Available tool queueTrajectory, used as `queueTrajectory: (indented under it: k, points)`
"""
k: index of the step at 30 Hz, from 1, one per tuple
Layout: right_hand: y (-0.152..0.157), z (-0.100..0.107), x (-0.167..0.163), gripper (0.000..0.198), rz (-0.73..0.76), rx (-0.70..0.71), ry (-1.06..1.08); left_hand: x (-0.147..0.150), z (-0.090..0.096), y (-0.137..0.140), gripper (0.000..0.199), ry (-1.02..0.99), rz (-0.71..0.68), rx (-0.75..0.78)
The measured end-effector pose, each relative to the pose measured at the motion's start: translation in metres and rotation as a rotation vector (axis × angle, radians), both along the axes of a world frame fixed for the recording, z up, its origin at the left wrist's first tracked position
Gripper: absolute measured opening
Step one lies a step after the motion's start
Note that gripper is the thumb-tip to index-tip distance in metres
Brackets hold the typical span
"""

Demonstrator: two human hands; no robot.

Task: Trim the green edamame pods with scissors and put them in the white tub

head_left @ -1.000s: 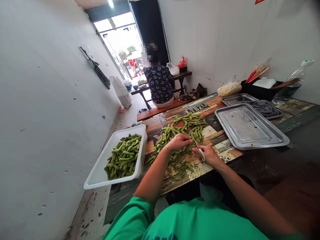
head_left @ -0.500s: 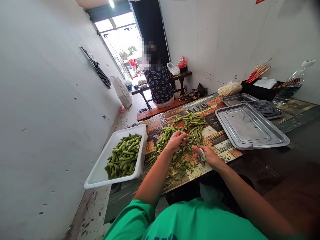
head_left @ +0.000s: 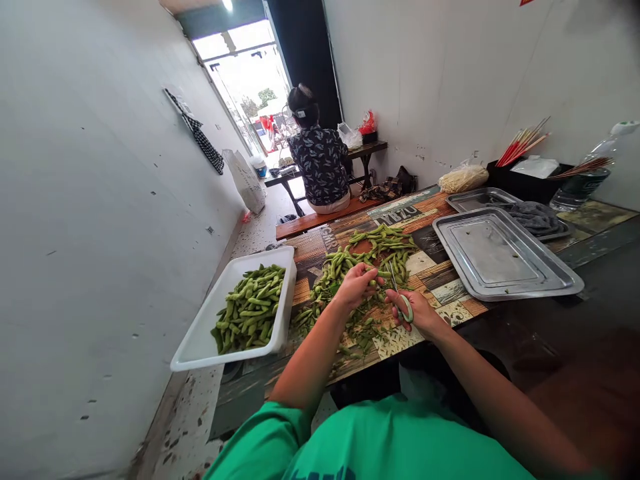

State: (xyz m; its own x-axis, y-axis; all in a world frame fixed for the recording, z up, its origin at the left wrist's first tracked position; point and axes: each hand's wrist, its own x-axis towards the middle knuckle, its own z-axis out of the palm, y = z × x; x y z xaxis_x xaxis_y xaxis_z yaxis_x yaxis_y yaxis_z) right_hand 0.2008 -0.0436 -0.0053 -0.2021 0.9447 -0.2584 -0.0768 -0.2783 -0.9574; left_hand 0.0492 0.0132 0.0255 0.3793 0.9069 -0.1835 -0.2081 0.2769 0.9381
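Observation:
Between the fingers of my left hand (head_left: 356,287) is a green edamame pod (head_left: 383,273), pinched over the pile. My right hand (head_left: 416,311) is closed around the light green handles of a pair of scissors (head_left: 406,308), whose blades point up and away beside that pod. Beneath and beyond both hands spreads a heap of edamame pods (head_left: 340,265) on the patchwork-patterned table (head_left: 434,295). Trimmed bits and leaves (head_left: 363,337) lie nearer the table's front edge. A white plastic tub (head_left: 200,340) to the left holds many pods (head_left: 253,307).
Two metal trays lie at the right, the nearer one (head_left: 505,257) largely bare, the farther under a grey cloth (head_left: 533,217). Behind them stand a black box of skewers (head_left: 530,175) and a plastic bottle (head_left: 585,177). A person (head_left: 320,163) sits on a bench ahead, back turned.
Both hands stay over the pile, with only slight finger movement around the pod and scissors. The view has shifted a little.

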Motion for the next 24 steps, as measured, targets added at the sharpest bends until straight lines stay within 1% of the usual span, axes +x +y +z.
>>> queueTrajectory:
  k: [2,4,6,7,8,9,10,11,12,13,15,16,17,19,20,21,22,23,24]
  points:
    - [0.000,-0.002,-0.002,0.046,-0.020,0.009,-0.015,0.003,-0.003,-0.002,0.033,0.004,0.032,-0.009]
    - [0.000,-0.006,-0.003,0.044,-0.034,0.005,-0.053,0.003,-0.001,-0.005,0.032,0.055,0.066,0.001]
    - [0.002,-0.012,-0.003,0.043,-0.008,0.006,-0.088,-0.007,0.010,-0.008,0.028,0.180,0.143,0.084]
    - [0.003,-0.015,-0.002,0.043,0.007,-0.001,-0.089,-0.017,0.019,-0.010,0.026,0.281,0.227,0.165]
    - [0.004,-0.018,0.000,0.043,0.014,-0.013,-0.083,-0.032,0.030,-0.012,0.023,0.406,0.348,0.267]
    - [0.005,-0.020,0.002,0.044,0.013,-0.028,-0.072,-0.051,0.042,-0.015,0.020,0.558,0.504,0.382]
    - [0.006,-0.022,0.004,0.045,0.006,-0.045,-0.059,-0.073,0.054,-0.019,0.018,0.730,0.696,0.483]
    - [0.007,-0.023,0.006,0.046,-0.006,-0.058,-0.046,-0.096,0.065,-0.023,0.018,0.912,0.893,0.548]
    - [0.008,-0.023,0.008,0.046,-0.018,-0.068,-0.032,-0.119,0.075,-0.027,0.020,1.087,1.059,0.565]
    - [0.009,-0.023,0.009,0.046,-0.030,-0.076,-0.017,-0.139,0.083,-0.031,0.024,1.251,1.131,0.543]
    - [0.009,-0.021,0.009,0.046,-0.043,-0.084,0.013,-0.166,0.091,-0.036,0.035,1.536,1.082,0.413]
    - [0.009,-0.020,0.009,0.046,-0.045,-0.084,0.024,-0.170,0.090,-0.036,0.041,1.640,1.042,0.356]
    - [0.009,-0.019,0.008,0.046,-0.042,-0.082,0.029,-0.168,0.088,-0.034,0.045,1.716,1.002,0.324]
    - [0.008,-0.017,0.005,0.045,-0.028,-0.078,0.021,-0.149,0.076,-0.023,0.044,1.777,0.896,0.360]
    - [0.007,-0.017,0.004,0.045,-0.020,-0.080,0.009,-0.135,0.067,-0.014,0.040,1.770,0.789,0.401]
    - [0.006,-0.016,0.004,0.044,-0.011,-0.084,-0.005,-0.120,0.057,-0.002,0.037,1.740,0.648,0.435]
    - [0.005,-0.016,0.004,0.044,-0.003,-0.087,-0.019,-0.105,0.047,0.011,0.034,1.708,0.494,0.432]
    - [0.004,-0.015,0.005,0.043,0.005,-0.085,-0.033,-0.093,0.037,0.024,0.033,1.693,0.376,0.404]
    - [0.002,-0.014,0.006,0.042,0.009,-0.078,-0.046,-0.082,0.027,0.037,0.033,1.693,0.307,0.372]
